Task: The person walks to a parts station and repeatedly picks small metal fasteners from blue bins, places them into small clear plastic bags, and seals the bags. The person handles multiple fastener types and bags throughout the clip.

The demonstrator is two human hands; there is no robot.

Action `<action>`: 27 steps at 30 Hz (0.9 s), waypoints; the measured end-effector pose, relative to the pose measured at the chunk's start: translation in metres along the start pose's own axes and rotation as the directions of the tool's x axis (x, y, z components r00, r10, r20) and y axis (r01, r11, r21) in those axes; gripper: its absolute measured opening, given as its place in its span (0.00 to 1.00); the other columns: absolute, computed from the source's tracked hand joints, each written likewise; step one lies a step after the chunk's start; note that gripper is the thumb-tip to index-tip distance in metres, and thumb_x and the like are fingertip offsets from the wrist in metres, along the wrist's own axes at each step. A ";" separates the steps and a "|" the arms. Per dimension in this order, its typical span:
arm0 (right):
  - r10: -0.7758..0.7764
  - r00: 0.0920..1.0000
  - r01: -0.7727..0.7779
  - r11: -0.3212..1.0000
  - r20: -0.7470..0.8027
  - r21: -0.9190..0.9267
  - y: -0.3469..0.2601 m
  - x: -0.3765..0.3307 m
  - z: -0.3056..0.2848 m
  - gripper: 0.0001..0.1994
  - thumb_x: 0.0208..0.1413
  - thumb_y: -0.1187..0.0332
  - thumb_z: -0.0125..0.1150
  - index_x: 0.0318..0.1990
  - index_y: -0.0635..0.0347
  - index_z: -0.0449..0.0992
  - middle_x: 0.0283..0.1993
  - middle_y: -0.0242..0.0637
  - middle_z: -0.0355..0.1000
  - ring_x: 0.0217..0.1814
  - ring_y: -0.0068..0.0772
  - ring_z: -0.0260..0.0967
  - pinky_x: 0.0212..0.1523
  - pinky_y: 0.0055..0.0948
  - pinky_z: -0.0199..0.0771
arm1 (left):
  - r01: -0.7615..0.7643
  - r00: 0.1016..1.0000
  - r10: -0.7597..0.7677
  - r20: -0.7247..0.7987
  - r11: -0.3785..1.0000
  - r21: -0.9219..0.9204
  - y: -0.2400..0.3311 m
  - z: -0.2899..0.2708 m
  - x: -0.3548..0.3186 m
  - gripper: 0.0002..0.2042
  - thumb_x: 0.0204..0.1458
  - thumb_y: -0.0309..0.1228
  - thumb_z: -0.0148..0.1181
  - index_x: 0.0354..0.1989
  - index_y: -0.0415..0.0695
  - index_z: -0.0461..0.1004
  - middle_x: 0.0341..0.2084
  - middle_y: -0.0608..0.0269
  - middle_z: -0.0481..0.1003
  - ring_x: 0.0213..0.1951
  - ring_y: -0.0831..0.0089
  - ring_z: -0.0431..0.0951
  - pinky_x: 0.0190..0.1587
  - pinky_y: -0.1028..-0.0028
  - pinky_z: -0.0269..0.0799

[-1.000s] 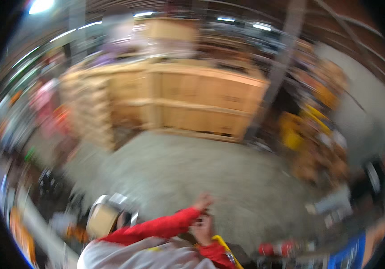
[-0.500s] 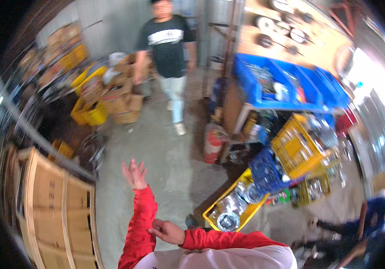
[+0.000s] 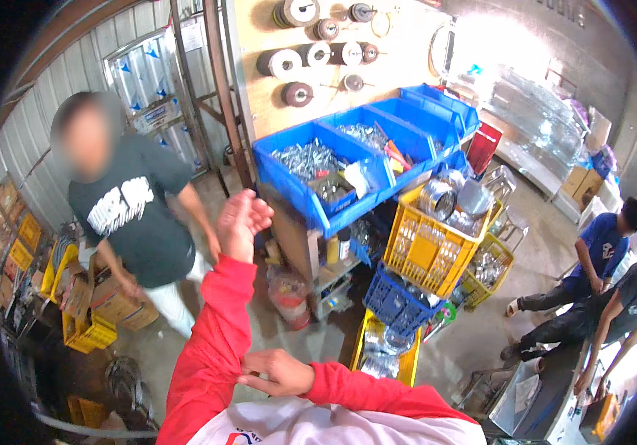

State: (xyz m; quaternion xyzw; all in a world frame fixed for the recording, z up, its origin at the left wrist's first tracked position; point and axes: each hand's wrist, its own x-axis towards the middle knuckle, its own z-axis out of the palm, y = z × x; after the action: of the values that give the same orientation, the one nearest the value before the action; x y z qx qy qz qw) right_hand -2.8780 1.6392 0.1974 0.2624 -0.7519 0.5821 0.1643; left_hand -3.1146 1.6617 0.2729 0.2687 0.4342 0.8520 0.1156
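Right hand (image 3: 277,373) is pinching the red sleeve (image 3: 211,348) on the left forearm, fingers closed on the cloth just below the elbow bend. Left hand (image 3: 243,222) is raised in front of the body, fingers loosely curled, gripping nothing.

Handling: sleeve is looking like soft knit, light, limp, not slippery, and it's bunching under the pinch. Best hold is probably a fold of loose fabric near the cuff or mid-forearm, since it should stretch and slide along the arm rather than lift clean. Nothing fragile.

Materials around:
- blue plastic bins (image 3: 311,167) on the rack, rigid, open-topped, holding shiny metal hardware
- yellow lattice crate (image 3: 429,256) with round metal parts, likely heavy
- rolls on pegs on a plywood board (image 3: 259,104)
- corrugated metal wall (image 3: 66,81), concrete floor (image 3: 289,337)

A person in a dark t-shirt (image 3: 137,215) is standing just left of the raised hand; 2 more people are crouching at far right.
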 end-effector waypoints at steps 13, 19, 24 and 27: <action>0.076 0.225 -0.545 0.836 -0.971 -0.061 0.151 0.038 -0.230 0.06 0.62 0.72 0.64 0.36 0.65 0.78 0.29 0.30 0.73 0.31 0.18 0.69 0.34 0.23 0.71 | -0.542 0.669 -0.206 0.714 0.522 0.658 -0.182 0.095 0.238 0.24 0.48 0.49 0.71 0.44 0.43 0.79 0.36 0.52 0.82 0.42 0.56 0.83 0.48 0.61 0.77; -0.065 0.390 -0.631 0.708 -0.919 -0.318 0.159 0.071 -0.299 0.08 0.54 0.76 0.69 0.39 0.67 0.77 0.38 0.43 0.74 0.39 0.37 0.74 0.43 0.33 0.75 | -0.619 0.565 -0.555 0.611 0.204 0.758 -0.260 0.169 0.291 0.21 0.47 0.52 0.70 0.43 0.51 0.82 0.48 0.50 0.76 0.53 0.50 0.76 0.56 0.52 0.71; -0.306 0.443 -0.709 0.455 -0.843 -0.538 0.158 0.069 -0.411 0.39 0.46 0.70 0.77 0.66 0.63 0.63 0.56 0.49 0.70 0.59 0.48 0.69 0.62 0.42 0.66 | -0.685 0.405 0.029 0.914 0.672 0.282 -0.239 0.183 0.310 0.07 0.54 0.33 0.66 0.32 0.43 0.77 0.30 0.56 0.79 0.38 0.59 0.81 0.41 0.62 0.76; -0.099 0.517 -0.530 0.743 -0.850 -0.409 0.153 0.084 -0.474 0.47 0.47 0.66 0.78 0.72 0.66 0.53 0.60 0.46 0.69 0.61 0.42 0.68 0.64 0.42 0.65 | -0.462 0.346 -0.224 0.911 0.805 0.373 -0.216 0.198 0.321 0.07 0.57 0.30 0.65 0.32 0.40 0.75 0.28 0.60 0.79 0.32 0.69 0.81 0.37 0.68 0.75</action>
State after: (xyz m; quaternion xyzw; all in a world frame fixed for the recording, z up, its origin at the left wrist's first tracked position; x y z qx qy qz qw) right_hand -3.0629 2.1061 0.2505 -0.2193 -0.7564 0.3644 0.4969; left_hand -3.2781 2.0634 0.3091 0.7563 0.5025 0.3752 0.1864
